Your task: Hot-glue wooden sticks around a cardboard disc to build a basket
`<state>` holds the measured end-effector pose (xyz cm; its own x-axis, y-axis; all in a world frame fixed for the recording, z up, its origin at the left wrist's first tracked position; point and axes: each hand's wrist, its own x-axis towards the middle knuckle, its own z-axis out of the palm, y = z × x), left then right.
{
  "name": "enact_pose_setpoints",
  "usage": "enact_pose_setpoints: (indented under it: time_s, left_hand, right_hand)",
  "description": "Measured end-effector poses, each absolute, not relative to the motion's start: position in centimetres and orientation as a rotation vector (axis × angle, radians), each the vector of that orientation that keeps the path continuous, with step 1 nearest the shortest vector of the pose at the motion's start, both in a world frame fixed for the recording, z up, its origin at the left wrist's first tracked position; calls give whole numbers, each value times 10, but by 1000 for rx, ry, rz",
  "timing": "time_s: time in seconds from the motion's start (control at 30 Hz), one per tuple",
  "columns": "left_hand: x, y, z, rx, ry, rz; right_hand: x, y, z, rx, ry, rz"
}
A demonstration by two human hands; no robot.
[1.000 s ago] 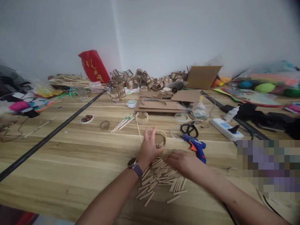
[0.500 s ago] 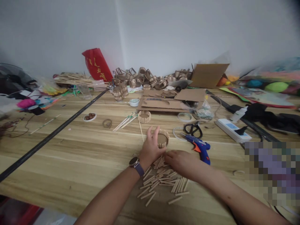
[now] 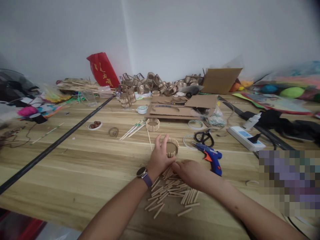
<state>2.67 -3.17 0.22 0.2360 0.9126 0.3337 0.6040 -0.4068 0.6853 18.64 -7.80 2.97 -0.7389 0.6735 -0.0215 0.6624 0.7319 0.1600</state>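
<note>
Left hand [image 3: 160,157] grasping stick cup [image 3: 173,148] mid worktop [image 3: 75,173], right hand [image 3: 192,172] beside it, can't tell if its fingers hold anything, loose sticks [image 3: 163,194] crowding toward front edge, glue gun [image 3: 211,155] and power strip [image 3: 242,138] toward right edge, cardboard [image 3: 170,112] toward back edge.

Head view: a worn camera looks forward and down from the near side of the counter [image 3: 100,173] toward the wall [image 3: 175,40]; left hand [image 3: 160,156] and right hand [image 3: 192,172] lie fairly close, the upper right seemingly blurred.
</note>
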Motion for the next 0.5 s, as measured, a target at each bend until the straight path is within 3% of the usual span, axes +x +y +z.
enact_pose_setpoints:
  time_s: [0.5]
  left_hand:
    - [26,-33,2,2138,1355,1054]
  right_hand:
    - [217,-61,59,1276,2772,-276]
